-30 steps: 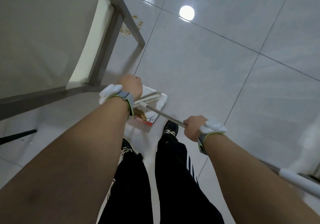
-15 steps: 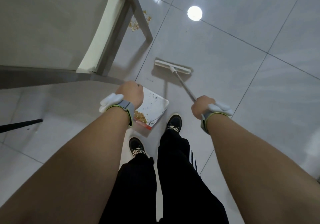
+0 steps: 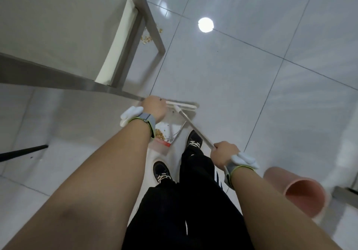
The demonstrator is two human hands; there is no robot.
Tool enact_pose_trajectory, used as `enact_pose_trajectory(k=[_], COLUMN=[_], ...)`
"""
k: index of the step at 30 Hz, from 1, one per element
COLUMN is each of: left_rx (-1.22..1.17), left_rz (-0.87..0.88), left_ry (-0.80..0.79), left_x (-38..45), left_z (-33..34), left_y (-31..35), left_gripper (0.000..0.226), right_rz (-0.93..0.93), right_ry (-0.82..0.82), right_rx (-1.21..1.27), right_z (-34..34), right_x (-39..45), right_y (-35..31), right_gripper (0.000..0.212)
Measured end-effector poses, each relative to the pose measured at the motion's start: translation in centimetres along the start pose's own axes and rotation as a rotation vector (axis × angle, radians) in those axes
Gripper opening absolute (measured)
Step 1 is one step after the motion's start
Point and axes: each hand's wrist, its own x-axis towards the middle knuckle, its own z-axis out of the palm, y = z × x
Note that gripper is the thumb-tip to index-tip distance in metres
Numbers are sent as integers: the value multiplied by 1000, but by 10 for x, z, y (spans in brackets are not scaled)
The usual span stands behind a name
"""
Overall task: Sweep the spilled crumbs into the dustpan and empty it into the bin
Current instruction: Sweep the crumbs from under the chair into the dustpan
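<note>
My left hand (image 3: 155,108) is closed around the dustpan's handle, which it hides. The white dustpan (image 3: 175,122) sits on the floor in front of my shoes with a heap of brown crumbs (image 3: 160,133) at its near, red-edged end. My right hand (image 3: 222,153) grips the metal broom handle (image 3: 193,126). The white broom head (image 3: 183,105) lies across the far lip of the dustpan. More spilled crumbs (image 3: 146,39) lie on the tiles behind the grey table leg (image 3: 155,30). A pink bin (image 3: 296,187) stands at the lower right, its mouth open.
A grey table (image 3: 48,27) with a metal frame fills the upper left. A thin black leg (image 3: 23,152) pokes in at the left edge. My two black shoes and trousers are below the dustpan. White floor tiles (image 3: 251,75) spread to the right.
The broom head was pulled back from the open floor onto the dustpan's far lip. My right hand moved down and right. The view shifted, bringing the pink bin into sight.
</note>
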Motion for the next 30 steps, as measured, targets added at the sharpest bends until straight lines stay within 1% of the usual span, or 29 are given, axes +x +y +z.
enact_pose_trajectory(k=[3,6,10,17,23,24,27,30], left_rx=[75,94,94,142,93,73,-23,43], left_rz=[13,-22,-81,-133,-113,-109,-124,-106], left_ry=[20,66,73,84,126,136,126,100], left_x=[-10,-19,-20,-8,6,8,9,11], left_z=[-1,0,7,10,15,14,10,11], left_y=[5,-3,-23,-56,-53,-49,-41,-43], left_gripper=[48,45,42,42,42,42,41,40], right_rz=[17,36,48,0,-109,-129,-172,-160], right_ry=[42,117,142,70,-47,-90,-179,-147], right_rx=[52,105,103,134,-16,-39,-124,-161], right_z=[-29,-50,-61,-42,2,6,22,26], right_x=[-7,-2,16,33,20,14,10,8], right_y=[0,1,-2,-36,-58,-59,-45,-26], right_gripper=[31,29,27,26,32,33,33,31])
